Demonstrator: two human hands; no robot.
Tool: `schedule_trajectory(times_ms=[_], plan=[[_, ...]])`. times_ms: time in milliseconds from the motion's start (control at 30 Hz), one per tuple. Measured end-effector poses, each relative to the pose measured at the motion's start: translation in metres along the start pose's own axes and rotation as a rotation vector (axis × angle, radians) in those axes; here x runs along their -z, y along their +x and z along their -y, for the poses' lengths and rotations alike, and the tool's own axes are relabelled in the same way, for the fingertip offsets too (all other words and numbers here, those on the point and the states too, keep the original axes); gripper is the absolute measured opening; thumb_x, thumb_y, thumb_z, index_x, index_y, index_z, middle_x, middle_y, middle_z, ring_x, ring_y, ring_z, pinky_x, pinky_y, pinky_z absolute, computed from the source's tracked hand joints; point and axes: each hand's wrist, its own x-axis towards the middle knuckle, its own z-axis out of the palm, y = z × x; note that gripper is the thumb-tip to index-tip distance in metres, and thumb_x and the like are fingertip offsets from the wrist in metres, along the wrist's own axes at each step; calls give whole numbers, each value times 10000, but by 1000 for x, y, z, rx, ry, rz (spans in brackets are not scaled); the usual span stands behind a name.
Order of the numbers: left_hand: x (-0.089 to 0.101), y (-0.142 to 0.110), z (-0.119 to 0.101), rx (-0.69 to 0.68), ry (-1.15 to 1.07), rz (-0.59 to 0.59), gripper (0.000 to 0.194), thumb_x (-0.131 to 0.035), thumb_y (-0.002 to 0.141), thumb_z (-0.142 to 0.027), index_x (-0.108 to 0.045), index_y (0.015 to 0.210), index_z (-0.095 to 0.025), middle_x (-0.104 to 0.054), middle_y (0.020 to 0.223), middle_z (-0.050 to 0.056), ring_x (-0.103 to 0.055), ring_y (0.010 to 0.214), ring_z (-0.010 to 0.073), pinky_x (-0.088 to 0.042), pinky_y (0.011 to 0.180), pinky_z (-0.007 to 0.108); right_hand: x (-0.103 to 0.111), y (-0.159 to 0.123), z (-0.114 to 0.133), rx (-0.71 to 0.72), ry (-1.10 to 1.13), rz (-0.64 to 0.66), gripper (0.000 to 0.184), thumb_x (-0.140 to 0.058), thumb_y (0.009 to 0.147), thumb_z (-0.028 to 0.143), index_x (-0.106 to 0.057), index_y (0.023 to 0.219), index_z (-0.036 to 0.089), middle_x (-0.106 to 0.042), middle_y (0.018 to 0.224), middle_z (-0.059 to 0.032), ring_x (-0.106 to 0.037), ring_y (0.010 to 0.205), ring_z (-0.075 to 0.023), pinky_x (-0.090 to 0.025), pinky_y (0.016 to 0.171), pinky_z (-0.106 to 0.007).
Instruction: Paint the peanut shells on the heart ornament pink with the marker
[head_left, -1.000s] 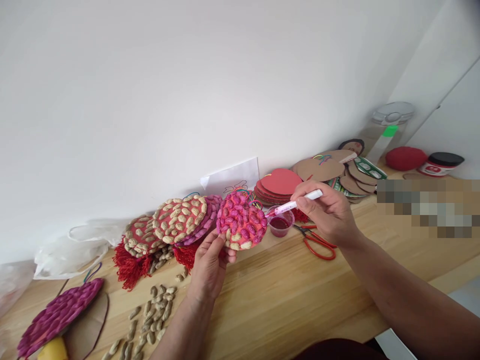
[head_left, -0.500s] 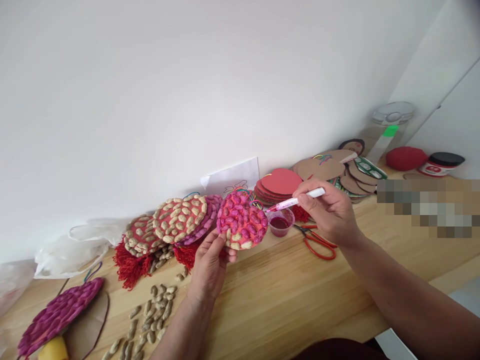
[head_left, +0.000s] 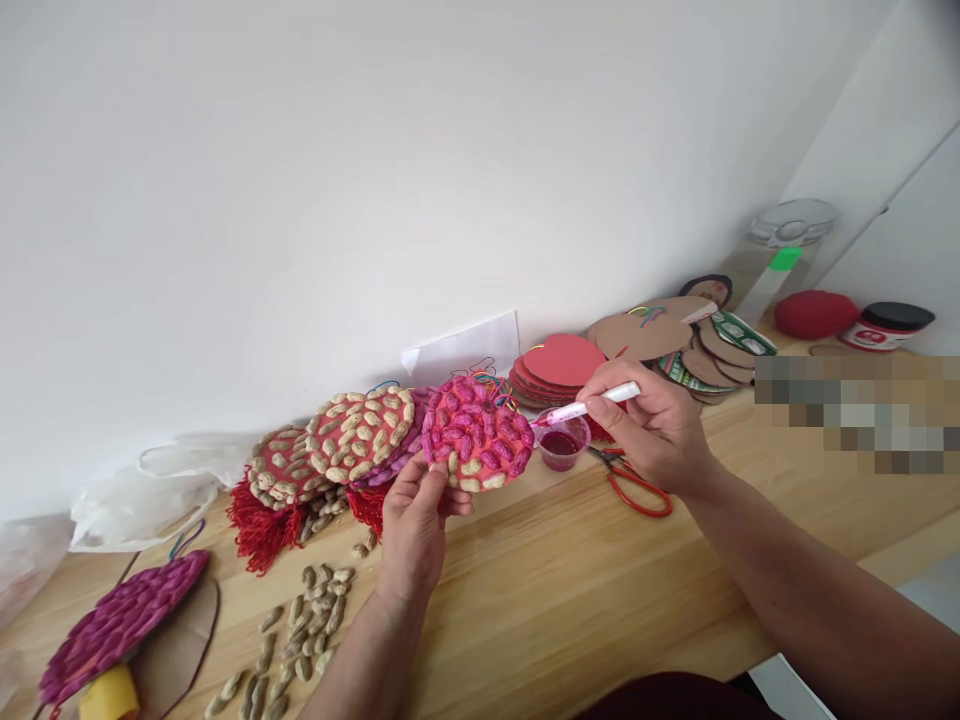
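So the wooden table [head_left: 585, 600] has loose peanuts [head_left: 311, 620], orange-handled scissors [head_left: 637, 485], a small cup [head_left: 562, 442] of dark red liquid and a black-lidded jar [head_left: 889, 327] sitting on it.

- held peanut disc [head_left: 480, 430]: coral-red base, mostly magenta peanuts, a few pale tan at the lower edge
- pen [head_left: 600, 400]: white barrel, reddish-pink tip
- liquid [head_left: 561, 443]: deep wine red
- scissors [head_left: 637, 492]: red-orange handles
- tassel [head_left: 262, 530]: bright red
- jar [head_left: 885, 328]: black lid, red-and-white label
- wooden tabletop [head_left: 540, 590]: honey tan, streaky grain
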Motion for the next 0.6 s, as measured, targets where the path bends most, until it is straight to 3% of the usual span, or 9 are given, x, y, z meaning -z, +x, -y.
schedule_trajectory(times_ms=[167,400,600], plan=[[0,-1,0,-46,33,4,320,-816,759,-367,-647,943,-167,-661,669,-32,-613,499,88,-494,500,190,0,1,0,23,-6,23,82,-617,956,294,-678,932,244,-653,874,-31,-603,797,-183,-473,742,-348],[-2,-1,0,-49,39,-24,335,-809,751,-373,-622,936,-166,-655,646,-33,-619,503,100,-506,513,201,-2,-3,3,122,-165,0,60,-620,946,291,-676,962,305,-671,846,-47,-600,846,-246,-480,823,-467],[-3,-1,3,-87,77,-39,352,-787,778,-398,-587,957,-170,-683,672,-18,-654,537,128,-540,550,233,-7,-5,16,279,-297,-8,165,-664,889,191,-690,979,325,-700,805,-39,-607,834,-268,-447,829,-502]])
